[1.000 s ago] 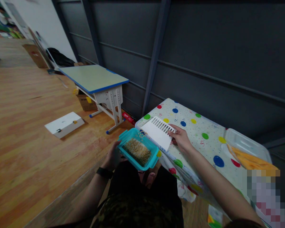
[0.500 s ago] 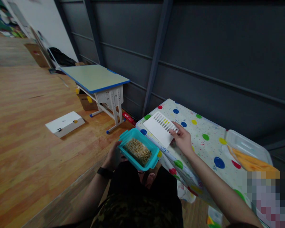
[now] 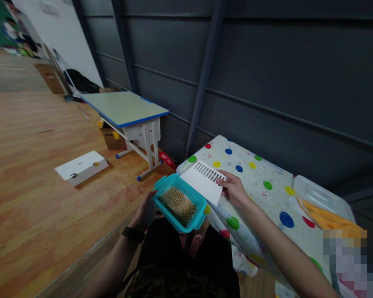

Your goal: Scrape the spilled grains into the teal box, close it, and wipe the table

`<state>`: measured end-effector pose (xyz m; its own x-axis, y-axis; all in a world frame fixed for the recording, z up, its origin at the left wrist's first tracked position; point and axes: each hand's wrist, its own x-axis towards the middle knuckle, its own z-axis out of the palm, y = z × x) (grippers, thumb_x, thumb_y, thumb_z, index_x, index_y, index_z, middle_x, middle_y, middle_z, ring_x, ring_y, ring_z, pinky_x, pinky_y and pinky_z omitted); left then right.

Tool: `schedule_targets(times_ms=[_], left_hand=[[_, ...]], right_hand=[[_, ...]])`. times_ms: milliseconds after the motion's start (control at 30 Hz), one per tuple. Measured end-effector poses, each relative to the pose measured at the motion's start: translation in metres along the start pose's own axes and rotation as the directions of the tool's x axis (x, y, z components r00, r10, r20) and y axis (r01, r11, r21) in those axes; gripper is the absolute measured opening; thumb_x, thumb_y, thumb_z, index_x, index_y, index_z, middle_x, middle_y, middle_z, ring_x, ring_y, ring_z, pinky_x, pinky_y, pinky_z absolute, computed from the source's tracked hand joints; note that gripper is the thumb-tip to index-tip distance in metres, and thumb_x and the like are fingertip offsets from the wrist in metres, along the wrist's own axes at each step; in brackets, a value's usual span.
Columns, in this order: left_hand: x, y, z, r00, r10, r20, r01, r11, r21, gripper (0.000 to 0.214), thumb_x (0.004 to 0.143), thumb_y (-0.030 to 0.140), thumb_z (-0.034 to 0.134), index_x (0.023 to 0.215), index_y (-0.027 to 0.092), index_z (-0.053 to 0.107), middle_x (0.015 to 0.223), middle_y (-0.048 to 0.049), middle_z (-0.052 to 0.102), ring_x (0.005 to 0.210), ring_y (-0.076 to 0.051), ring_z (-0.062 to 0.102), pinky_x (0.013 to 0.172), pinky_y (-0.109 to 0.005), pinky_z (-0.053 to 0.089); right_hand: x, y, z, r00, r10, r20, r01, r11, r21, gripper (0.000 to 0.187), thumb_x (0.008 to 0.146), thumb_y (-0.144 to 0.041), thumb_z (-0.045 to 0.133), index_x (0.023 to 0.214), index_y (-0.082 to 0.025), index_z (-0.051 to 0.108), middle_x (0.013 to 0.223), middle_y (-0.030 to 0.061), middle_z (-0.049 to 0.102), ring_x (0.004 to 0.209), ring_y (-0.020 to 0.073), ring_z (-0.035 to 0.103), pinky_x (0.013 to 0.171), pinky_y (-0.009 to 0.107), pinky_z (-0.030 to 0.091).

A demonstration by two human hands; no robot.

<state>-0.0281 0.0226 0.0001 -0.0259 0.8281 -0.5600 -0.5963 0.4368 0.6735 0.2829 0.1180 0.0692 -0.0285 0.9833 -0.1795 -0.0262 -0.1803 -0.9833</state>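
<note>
A teal plastic tub (image 3: 202,215) with a layer of round yellowish beans (image 3: 179,205) in it is held tilted in front of my lap. My left hand (image 3: 146,213) grips its left end, the fingers partly hidden beneath it. My right hand (image 3: 234,188) pinches the right edge of a flat white slotted plastic plate (image 3: 199,182), thumb on top. A row of narrow slots runs along the plate's far end. The plate hovers over or rests on the near corner of the table, close to the tub's upper right rim; contact cannot be made out.
The table's polka-dot cloth (image 3: 257,198) spreads to my right, bearing a clear plastic tray (image 3: 326,194) and an orange cloth (image 3: 329,213). A school desk (image 3: 127,107) stands ahead left, with a white box (image 3: 82,167) on the floor before it. A dark panelled wall (image 3: 282,74) borders the table.
The slotted plate has come left and closer to the tub in my right hand. My left hand keeps the tub nearly in place. The view has shifted slightly.
</note>
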Motion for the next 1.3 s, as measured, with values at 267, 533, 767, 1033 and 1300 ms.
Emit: schedule_targets(times_ms=[267, 533, 767, 1033, 1300], left_hand=[[-0.005, -0.001, 0.001, 1.0, -0.012, 0.018, 0.013, 0.999, -0.034, 0.033, 0.086, 0.043, 0.057, 0.112, 0.023, 0.062, 0.101, -0.0086, 0.078, 0.105, -0.035, 0.071, 0.082, -0.05, 0.058], [-0.042, 0.014, -0.029, 0.999, 0.039, 0.018, -0.038, 0.998, -0.057, 0.035, 0.083, 0.048, 0.059, 0.104, 0.021, 0.067, 0.086, -0.0068, 0.075, 0.088, -0.031, 0.072, 0.078, -0.051, 0.06], [-0.09, 0.071, -0.014, 0.973, 0.225, 0.058, -0.223, 0.974, -0.041, 0.045, 0.083, 0.055, 0.06, 0.115, 0.025, 0.07, 0.108, -0.0096, 0.075, 0.097, -0.034, 0.069, 0.08, -0.052, 0.06], [-0.078, 0.072, 0.054, 0.965, 0.247, 0.09, -0.245, 0.969, -0.037, 0.026, 0.083, 0.039, 0.055, 0.101, 0.023, 0.066, 0.085, -0.0017, 0.069, 0.074, -0.02, 0.065, 0.076, -0.043, 0.062], [-0.045, 0.059, 0.117, 0.935, 0.166, 0.314, -0.153, 0.986, -0.067, 0.039, 0.085, 0.042, 0.055, 0.119, 0.025, 0.063, 0.122, -0.007, 0.073, 0.104, -0.03, 0.069, 0.088, -0.052, 0.058]], right_hand=[[-0.04, -0.006, 0.004, 0.991, -0.057, 0.118, 0.065, 0.996, -0.066, 0.06, 0.065, -0.044, 0.087, 0.118, -0.02, 0.072, 0.073, 0.0006, 0.071, 0.053, 0.0132, 0.058, 0.042, 0.022, 0.044], [-0.077, -0.012, -0.043, 0.98, -0.071, -0.187, 0.083, 0.995, 0.06, 0.067, 0.06, -0.035, 0.092, 0.122, -0.021, 0.071, 0.082, 0.0034, 0.076, 0.061, 0.015, 0.065, 0.049, 0.023, 0.05], [-0.094, 0.016, -0.094, 0.886, -0.069, -0.459, 0.175, 0.966, 0.192, 0.059, 0.057, -0.023, 0.09, 0.114, -0.021, 0.075, 0.089, 0.0029, 0.076, 0.066, 0.014, 0.067, 0.052, 0.022, 0.052], [-0.106, 0.037, -0.097, 0.81, -0.105, -0.577, 0.27, 0.94, 0.207, 0.059, 0.057, -0.024, 0.09, 0.114, -0.021, 0.073, 0.11, 0.0055, 0.075, 0.086, 0.0174, 0.069, 0.064, 0.026, 0.058], [-0.115, 0.052, -0.104, 0.714, -0.169, -0.679, 0.265, 0.963, 0.04, 0.076, 0.062, -0.045, 0.089, 0.128, -0.017, 0.066, 0.091, 0.0057, 0.072, 0.068, 0.0159, 0.062, 0.058, 0.029, 0.052]])
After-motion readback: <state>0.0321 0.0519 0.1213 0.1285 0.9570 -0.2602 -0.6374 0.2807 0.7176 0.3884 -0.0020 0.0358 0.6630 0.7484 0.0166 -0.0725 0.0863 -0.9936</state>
